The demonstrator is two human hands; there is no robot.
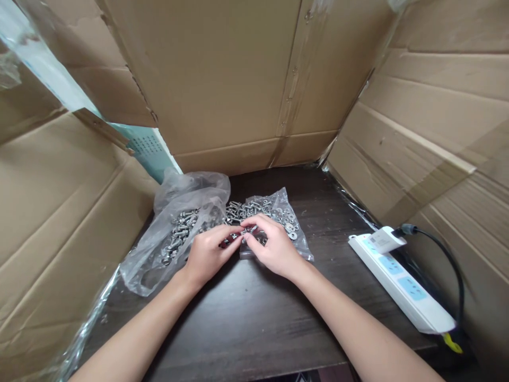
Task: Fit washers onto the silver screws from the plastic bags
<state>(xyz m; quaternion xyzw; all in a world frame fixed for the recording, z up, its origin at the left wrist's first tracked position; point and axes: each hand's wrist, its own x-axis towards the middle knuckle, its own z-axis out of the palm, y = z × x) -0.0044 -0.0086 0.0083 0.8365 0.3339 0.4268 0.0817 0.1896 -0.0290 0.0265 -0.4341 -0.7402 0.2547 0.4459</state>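
Over the dark tabletop, my left hand (209, 252) and my right hand (275, 246) meet fingertip to fingertip. Both are closed in a pinch on a small metal bolt (245, 232), mostly covered by the fingers; whether a nut or washer sits on it I cannot tell. Just beyond the fingertips lies a heap of bolts (237, 211). A clear plastic bag (303, 246) under and behind my right hand carries loose washers (290, 225) and more bolts. Left of my left hand, a larger crumpled plastic bag (145, 268) holds many bolts (181, 231).
Tall cardboard panels (222, 79) enclose the dark table (246, 318) at the back and both sides. On the right lies a white power strip (401, 284) with a white adapter (384, 241) and a black cable (457, 260). A printed pale-green sheet (147, 146) shows behind the left bag.
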